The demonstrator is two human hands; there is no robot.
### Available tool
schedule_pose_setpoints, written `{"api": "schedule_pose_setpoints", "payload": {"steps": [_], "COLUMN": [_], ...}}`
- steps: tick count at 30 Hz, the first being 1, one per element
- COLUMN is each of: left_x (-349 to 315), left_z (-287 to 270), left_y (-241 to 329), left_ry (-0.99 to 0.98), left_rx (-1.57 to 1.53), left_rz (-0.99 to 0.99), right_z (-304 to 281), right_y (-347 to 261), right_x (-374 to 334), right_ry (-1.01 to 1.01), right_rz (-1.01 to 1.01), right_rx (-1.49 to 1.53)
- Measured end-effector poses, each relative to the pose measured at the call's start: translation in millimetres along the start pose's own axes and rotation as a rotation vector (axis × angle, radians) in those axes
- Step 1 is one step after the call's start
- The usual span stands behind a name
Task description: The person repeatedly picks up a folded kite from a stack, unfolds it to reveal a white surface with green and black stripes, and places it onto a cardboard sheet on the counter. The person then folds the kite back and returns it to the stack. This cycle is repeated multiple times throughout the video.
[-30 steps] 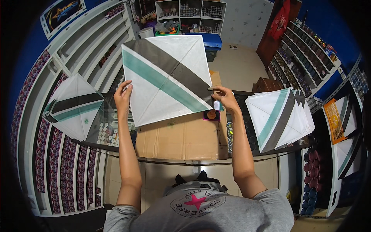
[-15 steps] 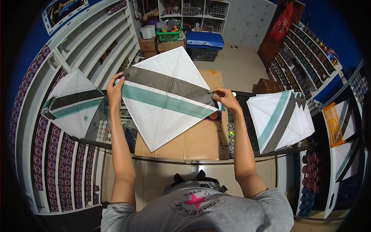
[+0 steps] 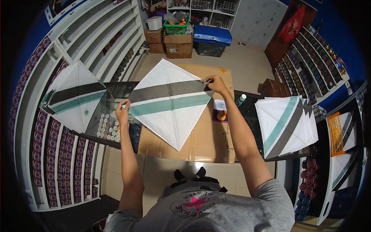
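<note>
Holding a diamond-shaped paper kite [image 3: 170, 120] by its two side corners

The left hand [image 3: 123, 111] pinches the kite's left corner between thumb and fingertips; the right hand [image 3: 216, 83] grips the right corner, its fingers bent over the dark edge. Between them the kite spreads nearly flat, one tip pointing away from the person and the other toward them. Its ground is white. A broad charcoal band runs from side to side, rising slightly to the right, with a narrow white strip below it and then a teal band. A faint straight line joins the far tip to the near one, and the rim looks neatly edged.

The kite is over a brown cardboard sheet [image 3: 208, 145]; I cannot tell whether its near tip touches it. Just beside the right forearm are a small pink-rimmed box [image 3: 215, 118], with an orange knobbed piece [image 3: 221, 115] at it, and a teal bottle [image 3: 240, 101] with a white cap. Well apart on either side lie a left pile of matching kites [image 3: 79, 114], its top one bearing a round teal mark, and a fanned right stack of kites [image 3: 280, 123]. White shelving [image 3: 71, 25] stands farther left.
</note>
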State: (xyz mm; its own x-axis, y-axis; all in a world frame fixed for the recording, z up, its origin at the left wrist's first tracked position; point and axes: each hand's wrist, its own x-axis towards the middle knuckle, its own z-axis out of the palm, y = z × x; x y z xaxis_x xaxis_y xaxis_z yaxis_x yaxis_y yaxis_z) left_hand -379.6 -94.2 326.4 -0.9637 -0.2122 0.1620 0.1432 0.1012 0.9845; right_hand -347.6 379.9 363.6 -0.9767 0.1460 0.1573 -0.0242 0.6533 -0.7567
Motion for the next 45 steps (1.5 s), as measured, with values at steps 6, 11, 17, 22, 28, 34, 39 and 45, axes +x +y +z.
{"api": "schedule_pose_setpoints", "payload": {"steps": [6,11,17,22,28,34,39,45], "left_x": [-7.6,-10.3,-21.5,-28.9,-30.9,-39.6,-59.2,-76.1], "left_z": [0.9,3.9,8.9,9.6,25.4,65.6,93.5,110.1], "left_y": [-46.1,-72.6,-83.0,-82.9,-72.6,-51.1,-52.6,-61.8], "left_ry": [-0.082,-0.107,-0.137,-0.123,0.006,-0.158,-0.256,-0.238], "left_rx": [-0.010,0.223,0.430,0.552,0.604,0.510,0.634,0.712], "left_rz": [-0.097,-0.030,0.023,0.176,0.287,0.372,0.433,0.574], "right_z": [36.1,55.9,74.5,78.7,32.5,-31.3,-38.4,-11.4], "right_y": [34.8,51.1,75.0,82.9,58.2,9.6,-19.6,6.1], "right_x": [45.2,65.0,77.2,76.5,50.6,-48.2,-118.0,-151.7], "right_ry": [-0.009,-0.013,-0.033,0.028,0.171,0.210,-0.146,-0.119], "right_rz": [0.019,0.070,0.117,0.032,-0.037,0.052,0.399,0.274], "right_rx": [-0.151,-0.166,-0.218,-0.215,-0.227,-0.545,-0.550,-0.567]}}
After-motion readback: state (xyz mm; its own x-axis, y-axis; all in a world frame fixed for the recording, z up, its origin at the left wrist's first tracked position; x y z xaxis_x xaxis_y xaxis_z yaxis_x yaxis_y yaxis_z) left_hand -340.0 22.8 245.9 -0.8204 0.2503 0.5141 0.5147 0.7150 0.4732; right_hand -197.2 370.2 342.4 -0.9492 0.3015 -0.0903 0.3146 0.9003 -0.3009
